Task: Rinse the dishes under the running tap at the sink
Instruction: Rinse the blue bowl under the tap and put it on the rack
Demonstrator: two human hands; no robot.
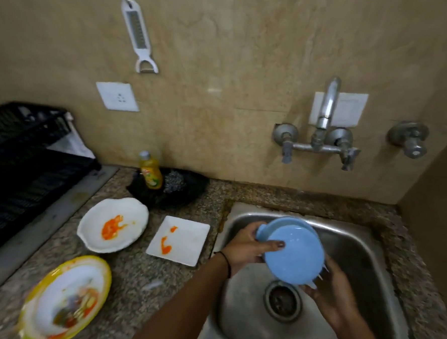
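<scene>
Both hands [248,249] gripping blue bowl [294,254] over sink [352,240], tap [327,105] prob. off

The yellow bottle [151,171] carries a label, seemingly too blurred to read; nothing else bears text.

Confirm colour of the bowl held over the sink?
Light blue bowl, plain, no pattern; head view.

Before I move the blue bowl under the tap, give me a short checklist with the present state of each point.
1. Blue bowl held by both hands, left hand and right hand: ok.
2. Bowl over the sink: ok.
3. Water running from the tap: cannot tell, no stream visible.
4. Drain unblocked: ok.
5. Bowl inside free of food: ok.
6. White round plate and square plate rinsed: not ok, orange stains.
</scene>
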